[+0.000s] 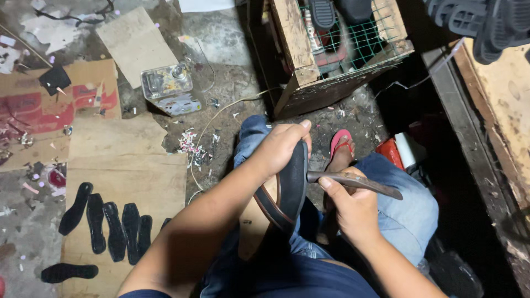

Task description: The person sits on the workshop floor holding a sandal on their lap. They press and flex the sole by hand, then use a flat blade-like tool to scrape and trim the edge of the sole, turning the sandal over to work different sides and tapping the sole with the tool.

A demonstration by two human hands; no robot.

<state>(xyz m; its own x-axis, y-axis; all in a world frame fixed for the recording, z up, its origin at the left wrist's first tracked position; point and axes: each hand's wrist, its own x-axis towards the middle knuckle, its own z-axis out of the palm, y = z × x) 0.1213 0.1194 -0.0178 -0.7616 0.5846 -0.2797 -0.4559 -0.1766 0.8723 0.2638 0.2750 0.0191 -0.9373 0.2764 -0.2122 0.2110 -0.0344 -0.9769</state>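
My left hand point(279, 148) grips a dark shoe sole point(290, 190) with a tan inner face, held on edge over my lap. My right hand point(353, 207) holds a wooden-handled knife point(359, 181) whose tip meets the sole's edge. Both hands are above my jeans-clad knees point(403, 204). My foot wears a red flip-flop point(340, 144) on the dirt floor below.
Several black soles point(107, 226) lie on cardboard sheets point(127, 176) at the left. A metal can point(167, 87) stands on the floor ahead. A wooden crate with green mesh point(337, 49) holds footwear at the top. A wooden bench edge point(497, 110) runs along the right.
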